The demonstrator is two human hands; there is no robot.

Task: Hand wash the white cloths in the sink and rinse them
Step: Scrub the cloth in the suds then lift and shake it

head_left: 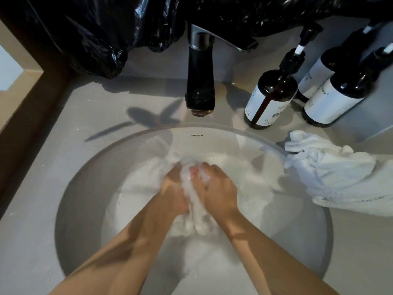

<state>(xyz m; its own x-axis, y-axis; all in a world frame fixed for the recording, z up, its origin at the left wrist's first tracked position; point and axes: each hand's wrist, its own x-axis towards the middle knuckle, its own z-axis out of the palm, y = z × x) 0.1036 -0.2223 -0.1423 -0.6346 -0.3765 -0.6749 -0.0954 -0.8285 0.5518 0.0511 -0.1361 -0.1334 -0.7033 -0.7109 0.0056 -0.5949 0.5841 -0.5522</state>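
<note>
A wet, soapy white cloth (194,201) is bunched between my two hands over the middle of the round white sink (89,173). My left hand (173,188) grips its left side and my right hand (217,188) grips its right side, knuckles close together with suds on the fingers. More white cloth lies under water in the basin below my hands. A second white cloth (331,173) lies crumpled on the counter at the sink's right rim.
A black faucet (201,81) stands behind the basin, its spout over the far rim. Three dark pump bottles (270,99) with white labels stand at the back right. Black plastic sheeting (95,35) covers the back wall. A wooden edge runs along the left.
</note>
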